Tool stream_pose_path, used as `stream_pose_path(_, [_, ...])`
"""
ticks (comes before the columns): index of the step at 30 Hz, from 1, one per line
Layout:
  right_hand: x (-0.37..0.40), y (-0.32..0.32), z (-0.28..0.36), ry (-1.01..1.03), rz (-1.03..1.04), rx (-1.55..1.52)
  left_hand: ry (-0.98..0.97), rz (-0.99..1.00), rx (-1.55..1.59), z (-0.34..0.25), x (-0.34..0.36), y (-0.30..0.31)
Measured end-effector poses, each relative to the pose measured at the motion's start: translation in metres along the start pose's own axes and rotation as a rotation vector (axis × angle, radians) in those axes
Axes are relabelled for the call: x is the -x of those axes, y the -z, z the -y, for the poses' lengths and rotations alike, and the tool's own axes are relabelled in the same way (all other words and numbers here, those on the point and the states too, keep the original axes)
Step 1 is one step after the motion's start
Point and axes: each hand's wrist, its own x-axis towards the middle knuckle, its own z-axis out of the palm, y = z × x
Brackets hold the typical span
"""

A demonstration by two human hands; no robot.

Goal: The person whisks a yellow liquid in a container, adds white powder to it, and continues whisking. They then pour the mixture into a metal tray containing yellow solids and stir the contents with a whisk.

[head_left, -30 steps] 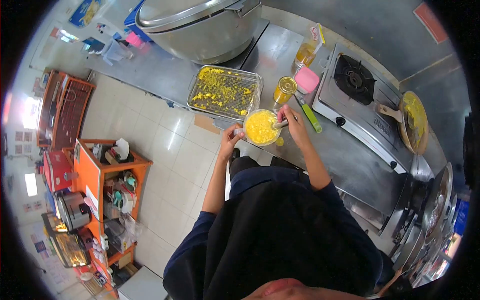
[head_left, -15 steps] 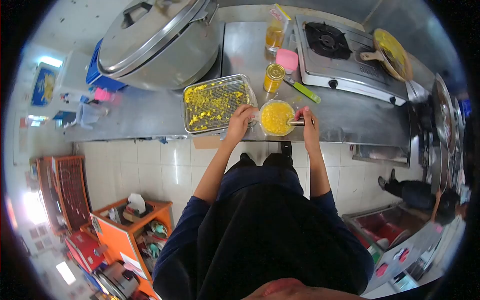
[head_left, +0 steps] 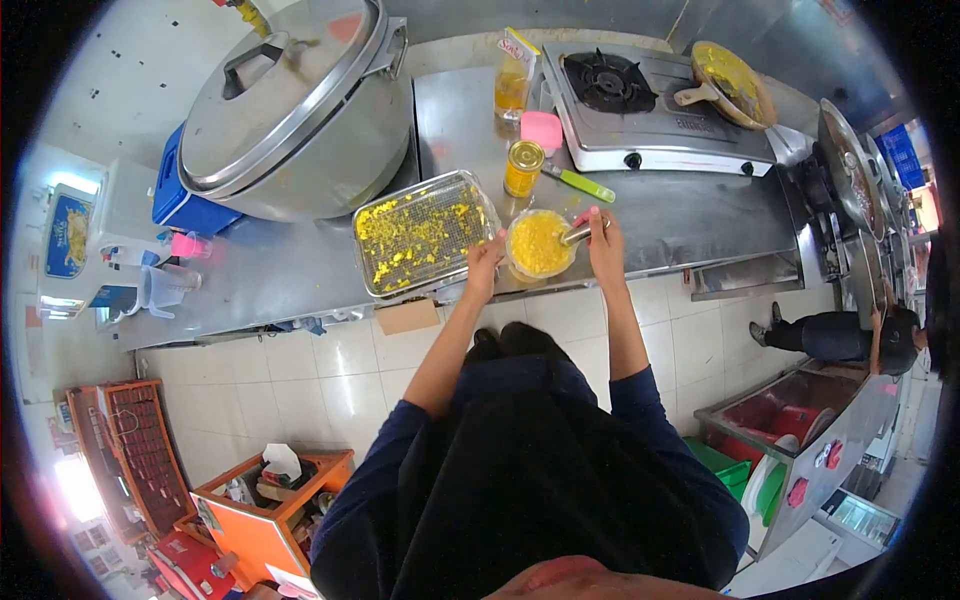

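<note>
A round clear bowl point(head_left: 514, 262) of lumpy yellow mixture stands near the counter's front edge. My left hand point(head_left: 485, 266) is closed on the bowl's left side. In my right hand point(head_left: 606, 243) is the metal handle of a spoon point(head_left: 577, 235), its far end sunk in the mixture. Left of the bowl lies a metal tray point(head_left: 480, 190) with a wire rack, scattered with yellow crumbs. Just behind the bowl are a yellow can point(head_left: 523, 168) and a green-handled utensil point(head_left: 588, 186).
A large lidded metal pot point(head_left: 330, 165) occupies the back left. Behind the can sit a pink item point(head_left: 541, 130) and a container of amber liquid point(head_left: 511, 92). A gas stove point(head_left: 690, 135) and wooden-handled pan point(head_left: 765, 100) are back right. Another person point(head_left: 850, 335) stands far right.
The camera view has shifted, so the counter items appear farther left. Both hands keep their hold on the bowl and spoon; the spoon handle is now more slanted.
</note>
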Motion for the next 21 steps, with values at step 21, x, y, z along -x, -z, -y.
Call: stream_pose_path(21, [0.081, -0.102, 0.142, 0.473, 0.506, 0.130, -0.065, -0.336, 0.257, -0.121, 0.132, 0.101])
